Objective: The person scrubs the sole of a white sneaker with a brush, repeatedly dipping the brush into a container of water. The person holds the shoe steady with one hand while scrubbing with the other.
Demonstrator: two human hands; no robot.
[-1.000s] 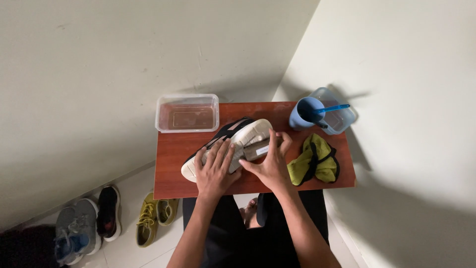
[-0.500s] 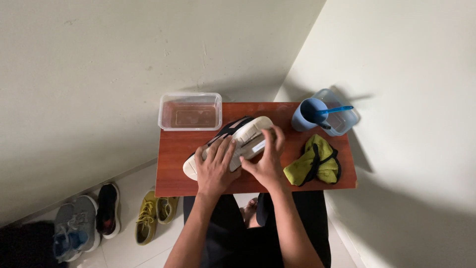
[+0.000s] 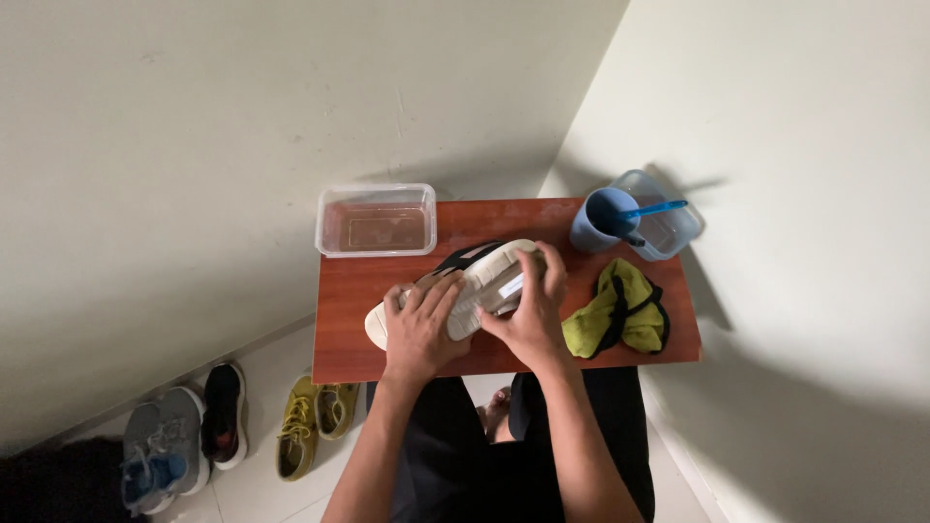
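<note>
Barely anything is shifting since a second ago: both hands are staying clamped on the sneaker [image 3: 484, 281], and the right thumb side is creeping slightly up toward the toe.

Left hand [image 3: 423, 329] is lying fingers-spread over the heel half of the pale sole, pressing it down; partly open, not wrapped round. Right hand [image 3: 531, 312] is curling over the toe half, fingers [image 3: 549, 266] hooking the far edge, so it is closed on the shoe. Sneaker is sitting sole-up and tilted, dark upper facing the small reddish-brown table [image 3: 358, 320], near its middle. Likely held this way to keep the sole exposed and steady.

Clear plastic tub [image 3: 376, 221] holding shallow water is sitting at the back left corner, apart from the shoe. Blue cup [image 3: 599, 225] with a blue-handled brush [image 3: 651, 209] leaning in it is standing back right, touching a second clear container [image 3: 673, 230]. Yellow-green cloth with black trim [image 3: 620, 315] is lying just beside the right hand, within reach.

On the floor left of the table: grey sneakers [image 3: 155, 450], a black shoe [image 3: 225, 412], olive-yellow pair [image 3: 308, 426].
</note>
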